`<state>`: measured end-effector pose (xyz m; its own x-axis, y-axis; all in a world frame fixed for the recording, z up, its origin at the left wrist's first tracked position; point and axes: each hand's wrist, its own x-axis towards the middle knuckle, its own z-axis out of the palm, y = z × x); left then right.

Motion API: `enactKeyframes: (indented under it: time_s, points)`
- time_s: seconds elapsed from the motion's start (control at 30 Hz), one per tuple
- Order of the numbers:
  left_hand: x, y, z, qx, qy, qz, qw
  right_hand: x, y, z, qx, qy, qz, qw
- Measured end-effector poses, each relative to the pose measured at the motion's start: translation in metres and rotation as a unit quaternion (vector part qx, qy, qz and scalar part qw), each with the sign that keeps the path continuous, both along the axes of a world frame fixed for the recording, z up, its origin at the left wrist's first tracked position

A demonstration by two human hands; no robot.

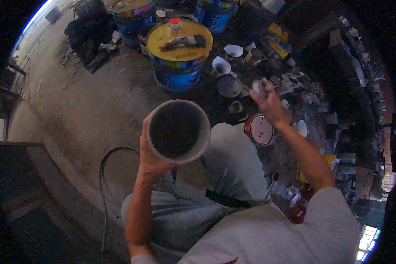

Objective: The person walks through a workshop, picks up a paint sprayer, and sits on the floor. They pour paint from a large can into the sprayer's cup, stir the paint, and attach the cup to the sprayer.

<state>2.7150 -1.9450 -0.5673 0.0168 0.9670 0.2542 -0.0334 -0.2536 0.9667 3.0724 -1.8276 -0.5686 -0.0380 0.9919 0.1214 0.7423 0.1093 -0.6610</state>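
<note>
My left hand [148,152] is wrapped round the side of a wide round cup [178,131] with a pale rim. The cup's mouth faces up toward me, and its inside is dark, so I cannot tell what it contains. Out to the right, my right hand [275,108] is closed round a small pale-and-grey object [260,88], blurred and partly covered by the fingers. Just below that hand, a red-rimmed tin [259,130] with a pinkish, spotted top stands beside my knee.
Ahead stands a blue drum with a yellow lid [165,44], a paintbrush [183,42] lying on it. White paper cups [221,66], a grey tub [229,86] and litter crowd the right side. A dark hose [102,189] curves at left; black plastic [89,37] lies farther off.
</note>
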Motion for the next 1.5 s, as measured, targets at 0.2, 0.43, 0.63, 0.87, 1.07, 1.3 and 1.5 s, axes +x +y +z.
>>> enactKeyframes:
  time_s: [0.2, 0.43, 0.63, 0.87, 1.07, 1.3, 1.5]
  points:
    - [-0.027, 0.018, -0.028, 0.09, -0.06, 0.024, 0.994, 0.094, -0.049, -0.166, -0.077, -0.235, -0.145, 0.958]
    - [-0.048, 0.021, -0.036, -0.06, -0.054, 0.102, 0.992, 0.066, -0.029, -0.148, 0.084, -0.359, -0.114, 0.922]
    - [-0.046, 0.015, -0.031, -0.167, -0.041, 0.166, 0.971, -0.081, 0.146, -0.067, 0.232, -0.091, 0.146, 0.957]
    - [-0.053, 0.011, -0.042, -0.1, 0.132, 0.258, 0.952, -0.224, 0.255, -0.036, 0.189, -0.436, 0.277, 0.835]
    - [-0.045, -0.006, -0.035, -0.029, 0.1, 0.317, 0.943, -0.227, 0.262, -0.022, 0.02, -0.192, 0.186, 0.963]
    - [-0.039, -0.003, -0.012, -0.153, 0.101, 0.317, 0.93, -0.231, 0.302, -0.039, -0.152, -0.13, 0.236, 0.951]
    - [-0.027, 0.004, -0.021, -0.085, -0.002, 0.335, 0.938, -0.238, 0.341, -0.073, -0.175, -0.069, 0.245, 0.951]
